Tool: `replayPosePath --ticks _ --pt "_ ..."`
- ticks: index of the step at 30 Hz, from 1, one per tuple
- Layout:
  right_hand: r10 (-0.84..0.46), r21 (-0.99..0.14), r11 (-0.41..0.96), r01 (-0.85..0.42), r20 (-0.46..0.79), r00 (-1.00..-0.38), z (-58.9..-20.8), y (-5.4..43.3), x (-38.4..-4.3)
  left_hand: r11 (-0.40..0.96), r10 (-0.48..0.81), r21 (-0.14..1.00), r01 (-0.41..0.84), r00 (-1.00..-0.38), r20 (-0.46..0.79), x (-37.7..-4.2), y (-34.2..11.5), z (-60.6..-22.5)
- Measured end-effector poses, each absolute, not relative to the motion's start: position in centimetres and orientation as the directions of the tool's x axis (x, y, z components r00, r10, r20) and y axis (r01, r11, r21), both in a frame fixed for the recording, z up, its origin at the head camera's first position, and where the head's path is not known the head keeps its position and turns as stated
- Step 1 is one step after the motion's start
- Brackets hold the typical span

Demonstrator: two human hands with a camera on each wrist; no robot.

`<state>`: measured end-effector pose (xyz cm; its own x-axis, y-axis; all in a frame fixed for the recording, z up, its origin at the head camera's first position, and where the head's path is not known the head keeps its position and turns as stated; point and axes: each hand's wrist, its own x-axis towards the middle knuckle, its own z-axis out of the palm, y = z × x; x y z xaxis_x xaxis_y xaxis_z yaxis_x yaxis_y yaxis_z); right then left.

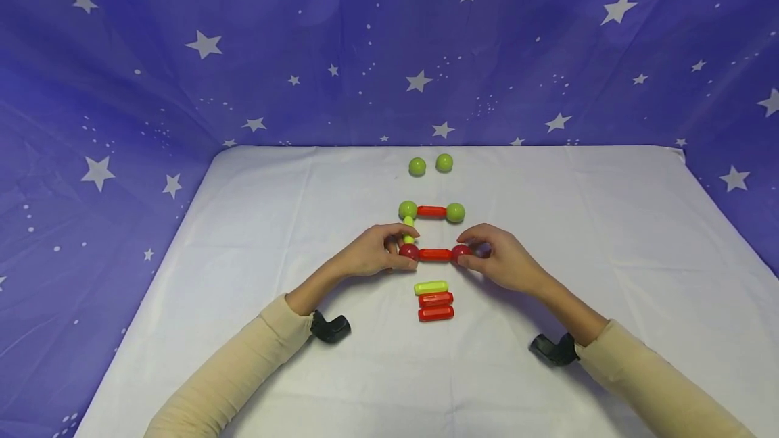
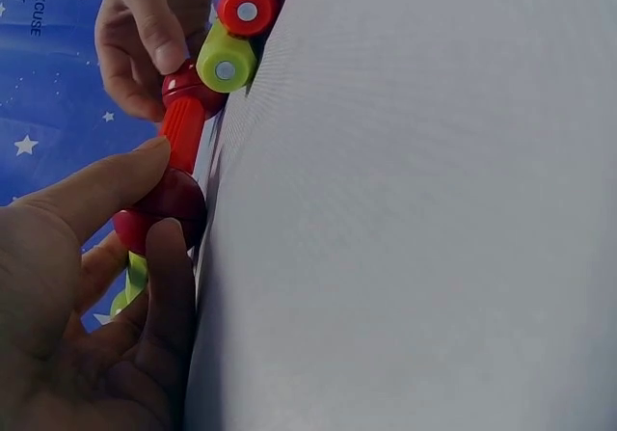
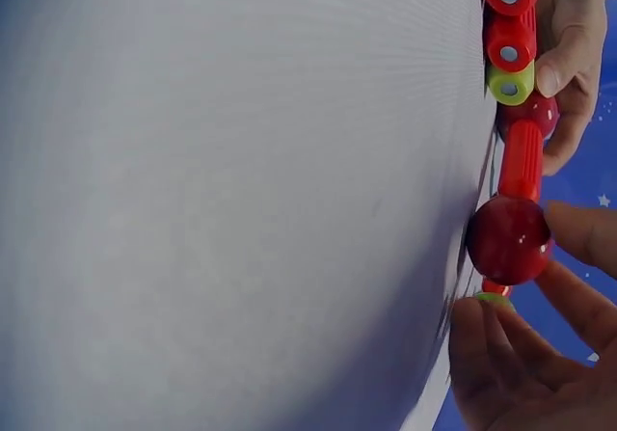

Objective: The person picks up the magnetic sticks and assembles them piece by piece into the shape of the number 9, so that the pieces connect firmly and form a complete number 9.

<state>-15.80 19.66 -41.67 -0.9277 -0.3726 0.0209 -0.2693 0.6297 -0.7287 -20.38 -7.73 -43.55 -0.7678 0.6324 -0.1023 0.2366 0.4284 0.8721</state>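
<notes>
My left hand (image 1: 372, 252) pinches a dark red ball (image 2: 178, 204) between thumb and fingers. A second dark red ball (image 3: 509, 240) is held by the fingertips of my right hand (image 1: 505, 259). A red rod (image 1: 435, 255) joins these two balls. From the left red ball, a yellow-green rod (image 1: 408, 222) runs back to a green ball (image 1: 408, 209). Another red rod (image 1: 431, 211) links that one to a further green ball (image 1: 455, 213). The joined pieces form a shape with its right side unjoined, lying on the white cloth.
Nearer to me lie a loose yellow-green rod (image 1: 431, 287) and two red rods, the front one (image 1: 435, 313) closest. Two loose green balls, one at the right (image 1: 444, 163), sit near the back of the white-covered table (image 1: 274, 188). A starry blue cloth (image 1: 365, 53) hangs behind.
</notes>
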Motion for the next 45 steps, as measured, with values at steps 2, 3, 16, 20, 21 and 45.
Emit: replayPosePath --ticks 2,3,16,20,21,45 --pt "-0.349 -0.734 0.624 -0.267 0.044 -0.936 -41.5 19.7 -15.7 0.427 0.633 0.872 0.237 -0.767 -0.102 -20.4 -7.7 -43.6" --pt "-0.338 -0.738 0.620 -0.267 0.056 -0.940 -41.4 19.7 -15.6 0.427 0.633 0.873 0.237 -0.767 -0.102 -20.4 -7.7 -43.6" --pt "-0.290 -0.769 0.567 -0.294 0.147 -0.946 -40.0 18.7 -14.0 0.419 0.634 0.878 0.230 -0.767 -0.102 -20.4 -7.7 -43.6" --pt "-0.342 -0.802 0.528 -0.278 0.099 -0.934 -40.3 18.0 -13.3 0.417 0.635 0.880 0.226 -0.765 -0.104 -20.4 -7.8 -43.5" --pt "-0.360 -0.803 0.528 -0.278 0.086 -0.929 -40.5 17.8 -13.2 0.416 0.636 0.881 0.227 -0.765 -0.103 -20.4 -7.8 -43.5" --pt "-0.488 -0.754 0.575 -0.318 -0.005 -0.873 -41.9 16.0 -12.8 0.425 0.639 0.871 0.246 -0.763 -0.096 -20.3 -7.8 -43.4"
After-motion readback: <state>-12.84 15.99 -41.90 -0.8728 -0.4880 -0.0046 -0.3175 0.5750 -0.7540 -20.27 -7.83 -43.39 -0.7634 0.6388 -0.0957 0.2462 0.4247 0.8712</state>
